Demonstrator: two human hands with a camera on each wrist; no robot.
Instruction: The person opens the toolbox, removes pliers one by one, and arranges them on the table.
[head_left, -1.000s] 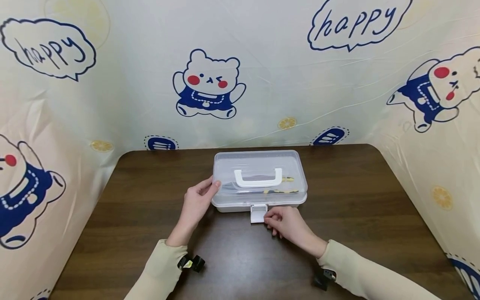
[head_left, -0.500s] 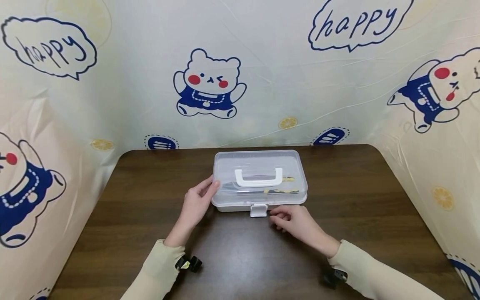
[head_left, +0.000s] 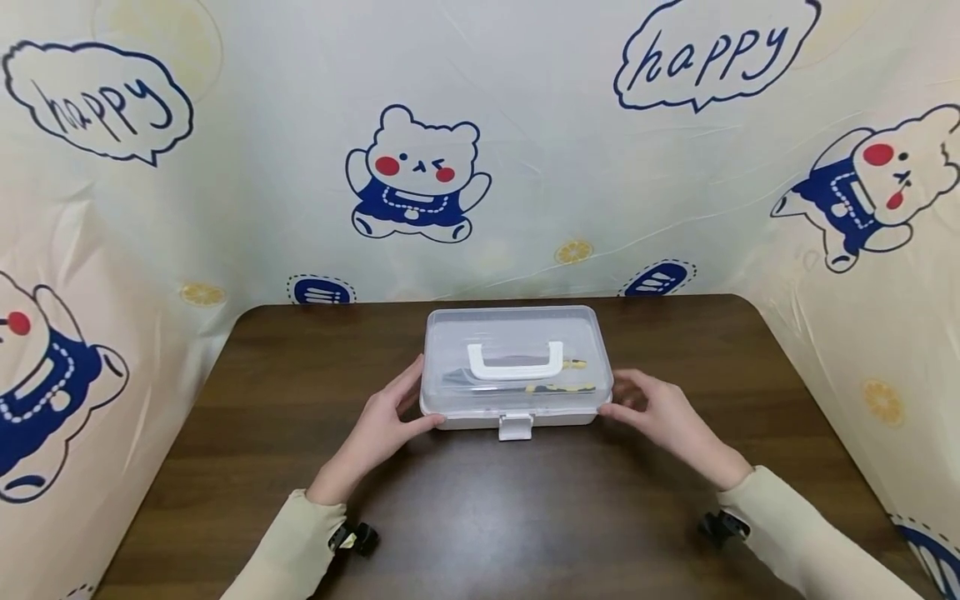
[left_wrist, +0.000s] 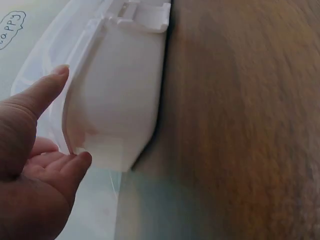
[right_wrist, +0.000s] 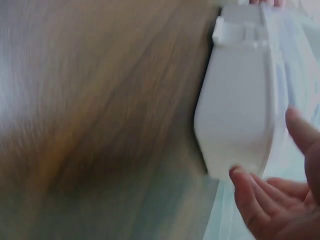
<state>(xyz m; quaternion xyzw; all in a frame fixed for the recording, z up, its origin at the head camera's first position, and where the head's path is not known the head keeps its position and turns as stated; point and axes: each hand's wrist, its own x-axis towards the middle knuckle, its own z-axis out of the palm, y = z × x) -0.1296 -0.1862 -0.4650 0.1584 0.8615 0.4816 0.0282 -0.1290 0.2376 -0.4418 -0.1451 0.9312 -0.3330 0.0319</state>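
Note:
A clear-lidded plastic box [head_left: 517, 325] stands on the table, its lid down. A white handle [head_left: 517, 372] lies on the lid, and the front latch [head_left: 515, 428] sticks out from the front edge. Through the lid I see blurred items with yellow and black parts [head_left: 560, 388]. My left hand [head_left: 380, 427] is at the box's left end, thumb at the front-left corner and fingers along the side, touching its edge. My right hand [head_left: 667, 417] spreads thumb and fingers around the right end; contact there is hard to tell from the blurred right wrist view.
The dark wooden table [head_left: 480, 517] carries the box near its back edge. Behind and on both sides hangs a pale curtain [head_left: 540, 150] printed with bears and the word "happy".
My right hand has left the front latch and moved right and back to the box's right end. The latch has swung upward somewhat. My left thumb has slid to the front-left corner.

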